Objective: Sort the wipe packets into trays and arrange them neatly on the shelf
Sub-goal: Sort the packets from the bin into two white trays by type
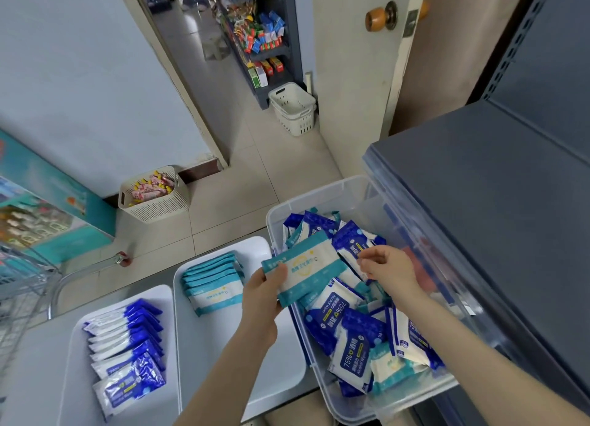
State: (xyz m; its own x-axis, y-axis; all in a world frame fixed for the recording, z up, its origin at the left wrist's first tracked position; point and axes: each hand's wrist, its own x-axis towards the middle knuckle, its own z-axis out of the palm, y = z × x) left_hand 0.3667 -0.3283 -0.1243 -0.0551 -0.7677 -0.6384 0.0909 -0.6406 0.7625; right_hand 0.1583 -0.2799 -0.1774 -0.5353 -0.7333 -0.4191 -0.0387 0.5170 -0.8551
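Note:
My left hand [261,293] grips a teal-and-white wipe packet [306,270] by its left end, above the edge of a clear plastic bin [322,195] full of mixed teal and dark-blue packets [348,342]. My right hand [388,267] hovers over the bin with fingers loosely curled, touching a blue packet [349,242]; whether it pinches it I cannot tell. A white tray [223,371] holds a row of teal packets [212,282]. Another white tray [71,377] to its left holds a row of blue packets [127,352].
A dark grey shelf [488,202] rises at the right, over the bin. On the tiled floor stand a beige basket of snacks [153,195] and stacked white baskets [295,108]. A wire cart [25,278] is at the left. A doorway leads to stocked shelves.

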